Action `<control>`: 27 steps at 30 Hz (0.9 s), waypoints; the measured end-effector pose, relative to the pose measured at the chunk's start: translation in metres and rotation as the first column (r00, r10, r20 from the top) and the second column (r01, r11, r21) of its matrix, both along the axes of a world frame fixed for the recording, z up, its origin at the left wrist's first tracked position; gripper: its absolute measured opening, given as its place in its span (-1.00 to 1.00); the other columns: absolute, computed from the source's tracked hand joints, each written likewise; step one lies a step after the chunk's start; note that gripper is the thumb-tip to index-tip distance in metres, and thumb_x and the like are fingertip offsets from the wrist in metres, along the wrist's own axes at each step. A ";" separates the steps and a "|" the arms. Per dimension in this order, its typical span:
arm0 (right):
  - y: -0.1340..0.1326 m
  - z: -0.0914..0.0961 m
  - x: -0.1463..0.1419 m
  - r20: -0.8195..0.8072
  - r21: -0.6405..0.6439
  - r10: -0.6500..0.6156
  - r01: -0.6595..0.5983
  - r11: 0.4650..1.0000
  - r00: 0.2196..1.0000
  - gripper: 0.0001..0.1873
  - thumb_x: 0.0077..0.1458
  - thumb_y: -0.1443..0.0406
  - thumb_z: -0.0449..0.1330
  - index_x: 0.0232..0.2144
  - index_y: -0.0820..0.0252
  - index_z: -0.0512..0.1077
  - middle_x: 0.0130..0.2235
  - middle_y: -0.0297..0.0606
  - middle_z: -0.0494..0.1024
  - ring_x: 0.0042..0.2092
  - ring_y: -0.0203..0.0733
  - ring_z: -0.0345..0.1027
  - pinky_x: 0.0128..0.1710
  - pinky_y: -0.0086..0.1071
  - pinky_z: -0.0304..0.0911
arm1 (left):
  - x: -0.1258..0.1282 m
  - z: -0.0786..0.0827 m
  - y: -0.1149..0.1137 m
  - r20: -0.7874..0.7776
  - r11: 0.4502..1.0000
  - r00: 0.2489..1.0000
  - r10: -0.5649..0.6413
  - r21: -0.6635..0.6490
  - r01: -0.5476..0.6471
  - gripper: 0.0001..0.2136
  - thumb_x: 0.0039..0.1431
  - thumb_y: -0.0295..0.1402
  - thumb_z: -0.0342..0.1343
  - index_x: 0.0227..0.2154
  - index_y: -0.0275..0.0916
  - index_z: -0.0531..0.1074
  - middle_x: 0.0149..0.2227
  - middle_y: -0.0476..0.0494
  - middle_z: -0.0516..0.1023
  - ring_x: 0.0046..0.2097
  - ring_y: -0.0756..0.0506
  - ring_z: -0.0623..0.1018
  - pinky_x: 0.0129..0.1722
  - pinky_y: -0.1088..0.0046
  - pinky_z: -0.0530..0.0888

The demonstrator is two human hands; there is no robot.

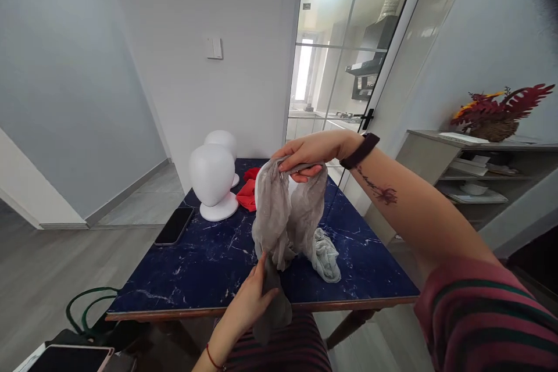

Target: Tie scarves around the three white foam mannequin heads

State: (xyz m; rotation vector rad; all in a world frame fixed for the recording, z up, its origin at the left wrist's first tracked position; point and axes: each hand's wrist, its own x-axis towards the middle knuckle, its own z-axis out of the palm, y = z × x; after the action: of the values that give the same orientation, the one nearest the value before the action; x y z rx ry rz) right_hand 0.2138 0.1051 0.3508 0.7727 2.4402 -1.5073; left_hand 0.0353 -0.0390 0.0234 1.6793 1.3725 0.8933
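Observation:
A thin grey scarf (288,215) hangs in a loop above the dark blue marble table (209,267). My right hand (307,154) is raised over the table and pinches the scarf's top fold between thumb and fingers. My left hand (255,296) is lower, at the table's near edge, closed on the scarf's hanging end. One end of the scarf lies crumpled on the tabletop to the right of my left hand. A dark band sits on my right wrist.
Two white mannequin heads (213,180) stand at the table's far left, with a red cloth (248,192) beside them. A black phone (174,225) lies on the left edge. A bag with green handles (87,308) sits on the floor at the left. Shelves with a basket of dried leaves (497,110) stand at the right.

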 end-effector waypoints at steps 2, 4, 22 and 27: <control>0.000 -0.002 -0.004 -0.005 -0.004 -0.055 0.055 0.998 0.998 -0.74 0.13 0.16 0.17 -0.23 0.26 0.36 -0.61 -0.51 0.31 -0.72 -0.56 0.03 -0.72 -0.60 -0.16 | -0.002 0.002 0.002 0.043 0.999 0.999 0.032 0.015 -0.033 -0.29 -0.01 -0.29 0.18 0.23 -0.19 0.09 0.22 -0.34 0.23 0.22 -0.29 0.26 0.13 0.17 0.25; -0.002 -0.004 -0.009 -0.003 -0.004 -0.087 0.087 0.996 0.996 -0.77 0.13 0.18 0.18 -0.26 0.26 0.37 -0.62 -0.51 0.31 -0.72 -0.56 0.02 -0.72 -0.60 -0.16 | 0.001 0.005 0.006 0.062 0.992 0.991 0.117 0.033 -0.119 -0.34 -0.03 -0.21 0.20 0.17 -0.19 0.19 0.18 -0.36 0.26 0.20 -0.32 0.28 0.13 0.11 0.24; 0.000 -0.016 0.025 0.167 0.113 -0.024 0.005 0.994 0.986 -0.42 -0.16 0.24 0.39 -0.07 0.28 0.34 -0.56 -0.49 0.45 -0.60 -0.46 0.26 -0.59 -0.56 0.10 | -0.006 0.051 0.058 0.844 0.928 0.427 0.323 -0.194 -0.318 -0.78 -0.17 -0.33 0.26 -0.39 -0.27 0.47 -0.54 0.05 0.48 -0.50 0.06 0.39 -0.42 0.54 0.34; 0.012 0.001 0.081 0.239 0.190 -0.253 0.211 0.959 0.937 -0.56 -0.31 0.36 0.42 -0.28 0.32 0.47 -0.45 -0.37 0.53 -0.44 -0.35 0.40 -0.45 -0.52 0.24 | -0.021 0.057 0.065 0.872 0.945 0.401 0.280 -0.178 -0.274 -0.88 -0.14 -0.39 0.22 -0.51 -0.28 0.41 -0.63 0.08 0.36 -0.56 0.08 0.31 -0.53 0.57 0.28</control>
State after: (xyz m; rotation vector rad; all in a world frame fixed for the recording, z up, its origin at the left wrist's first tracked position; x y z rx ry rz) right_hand 0.2951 0.1167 0.3515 1.2471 2.3557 -1.1921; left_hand 0.0147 0.0262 0.0808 0.6598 0.8514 1.6584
